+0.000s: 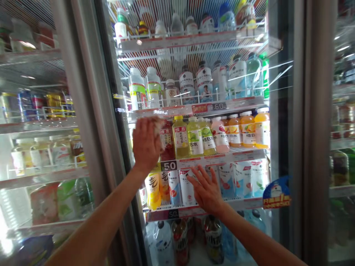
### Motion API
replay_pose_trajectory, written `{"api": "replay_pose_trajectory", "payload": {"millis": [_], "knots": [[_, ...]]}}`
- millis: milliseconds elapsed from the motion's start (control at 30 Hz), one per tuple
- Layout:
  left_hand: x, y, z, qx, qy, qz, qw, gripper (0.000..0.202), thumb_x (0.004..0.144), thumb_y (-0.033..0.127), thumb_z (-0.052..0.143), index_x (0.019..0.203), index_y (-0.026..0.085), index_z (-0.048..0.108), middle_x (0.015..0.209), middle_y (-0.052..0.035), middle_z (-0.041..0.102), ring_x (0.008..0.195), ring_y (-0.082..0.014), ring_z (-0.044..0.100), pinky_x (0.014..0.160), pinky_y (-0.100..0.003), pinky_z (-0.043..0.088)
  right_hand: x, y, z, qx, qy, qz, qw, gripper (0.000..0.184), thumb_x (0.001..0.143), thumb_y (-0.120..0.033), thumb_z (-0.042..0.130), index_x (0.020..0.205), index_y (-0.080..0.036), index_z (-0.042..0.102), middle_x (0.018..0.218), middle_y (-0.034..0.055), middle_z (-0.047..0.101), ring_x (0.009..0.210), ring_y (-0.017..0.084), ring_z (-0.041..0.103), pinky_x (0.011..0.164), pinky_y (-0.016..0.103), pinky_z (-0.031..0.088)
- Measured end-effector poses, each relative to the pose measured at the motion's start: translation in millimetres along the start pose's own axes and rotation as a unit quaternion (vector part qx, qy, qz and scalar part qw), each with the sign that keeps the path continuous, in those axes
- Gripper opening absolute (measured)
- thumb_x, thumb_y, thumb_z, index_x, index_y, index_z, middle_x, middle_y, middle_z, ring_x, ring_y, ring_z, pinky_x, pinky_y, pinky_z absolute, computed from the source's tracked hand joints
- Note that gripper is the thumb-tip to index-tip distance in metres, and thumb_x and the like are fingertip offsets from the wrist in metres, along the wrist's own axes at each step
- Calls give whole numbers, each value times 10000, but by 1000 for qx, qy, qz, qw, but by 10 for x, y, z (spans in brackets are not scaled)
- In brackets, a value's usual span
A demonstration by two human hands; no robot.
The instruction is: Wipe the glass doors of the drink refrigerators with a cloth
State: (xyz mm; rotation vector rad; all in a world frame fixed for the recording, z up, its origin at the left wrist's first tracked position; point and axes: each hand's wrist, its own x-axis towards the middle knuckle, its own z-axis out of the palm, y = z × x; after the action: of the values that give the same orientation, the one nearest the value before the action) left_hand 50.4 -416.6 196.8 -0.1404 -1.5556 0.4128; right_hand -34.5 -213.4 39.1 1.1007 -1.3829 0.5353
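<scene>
My left hand (pixel 145 144) is raised at the left of a glass-fronted drinks fridge, slightly blurred. Under its palm and fingers is a pale crumpled cloth (pixel 158 131), partly hidden by the hand. My right hand (pixel 206 188) is lower and further right, with its fingers spread and nothing in it. It appears to rest on the glass door, in front of the cartons (pixel 188 186). Behind the glass, near my left hand, stand a dark red bottle (pixel 166 142) and a yellow-capped bottle (pixel 181 138).
Several shelves of bottles fill the lit fridge, with price strips (pixel 219 159) along their edges. A metal door frame (pixel 91 96) runs up the left and another frame (pixel 314 129) up the right. A blue sticker (pixel 276 193) is at the lower right.
</scene>
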Motion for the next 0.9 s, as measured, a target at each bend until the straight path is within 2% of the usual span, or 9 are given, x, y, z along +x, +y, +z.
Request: {"api": "replay_pose_trajectory", "payload": {"millis": [67, 133, 200, 300, 333, 367, 533, 733, 900], "knots": [[-133, 153, -6, -19, -60, 170, 983, 555, 891, 293, 422, 1413, 171, 278, 1442, -87, 393, 1405, -194, 178, 1135, -400, 233, 1, 2, -6, 0, -3, -2, 1000, 394, 833, -169, 402, 1190, -177, 568, 1338, 97, 529, 1402, 221, 221, 1161, 484, 58], [-154, 184, -11, -32, -94, 252, 963, 549, 885, 291, 442, 1406, 203, 293, 1405, -52, 450, 1390, -171, 226, 1144, -380, 212, 3, 4, -11, -1, -7, -4, 1000, 396, 829, -165, 406, 1190, -177, 570, 1344, 98, 523, 1404, 224, 214, 1160, 488, 57], [-26, 84, -1, -27, -80, 182, 980, 528, 891, 294, 425, 1397, 190, 316, 1406, -68, 447, 1383, -181, 251, 1153, -408, 188, 4, 9, -12, -1, -13, -3, 1000, 402, 822, -161, 418, 1195, -177, 567, 1355, 98, 512, 1406, 225, 209, 1160, 491, 59], [208, -109, 26, -11, -10, -43, 999, 530, 905, 302, 371, 1402, 125, 310, 1462, -138, 342, 1402, -232, 197, 1154, -474, 168, -12, 19, -7, -1, -22, -3, 1000, 415, 817, -169, 427, 1212, -177, 554, 1378, 97, 487, 1408, 227, 201, 1159, 498, 65], [228, -129, 28, -10, 4, -78, 997, 538, 906, 299, 363, 1405, 108, 299, 1473, -153, 314, 1409, -243, 170, 1152, -482, 171, -23, 21, -6, -1, -23, -3, 1000, 413, 819, -174, 425, 1212, -177, 553, 1381, 97, 484, 1409, 228, 199, 1158, 499, 65], [206, -116, 25, -12, 10, -74, 997, 543, 905, 295, 366, 1408, 103, 289, 1475, -157, 308, 1413, -245, 152, 1149, -482, 184, -37, 20, -8, 1, -24, -3, 1000, 407, 823, -176, 422, 1207, -176, 554, 1379, 99, 485, 1409, 229, 198, 1158, 498, 63], [-164, 254, 16, -25, -64, 177, 982, 554, 888, 270, 445, 1404, 152, 281, 1405, -103, 440, 1400, -206, 193, 1127, -402, 253, 54, -43, -89, 19, 0, 6, 1000, 480, 833, -132, 395, 1305, -185, 464, 1398, 88, 463, 1396, 219, 241, 1161, 486, 79], [-14, 530, 167, -70, -27, 0, 997, 571, 926, 288, 331, 1443, 131, 145, 1505, -145, 245, 1417, -201, 91, 1144, -420, 220, 1021, -123, -64, 79, 81, 54, 992, 662, 869, -154, 325, 1479, -152, 65, 1498, 85, 297, 1399, 188, 228, 1117, 415, 310], [-169, 250, 19, -117, -11, -45, 992, 625, 911, 308, 375, 1460, 198, 95, 1535, -115, 163, 1416, -201, 136, 1153, -436, 185, 1634, -193, 246, 7, 17, 87, 996, 542, 901, -305, 358, 1408, -119, 319, 1473, 89, 340, 1403, 181, 191, 1160, 378, 227]]}}
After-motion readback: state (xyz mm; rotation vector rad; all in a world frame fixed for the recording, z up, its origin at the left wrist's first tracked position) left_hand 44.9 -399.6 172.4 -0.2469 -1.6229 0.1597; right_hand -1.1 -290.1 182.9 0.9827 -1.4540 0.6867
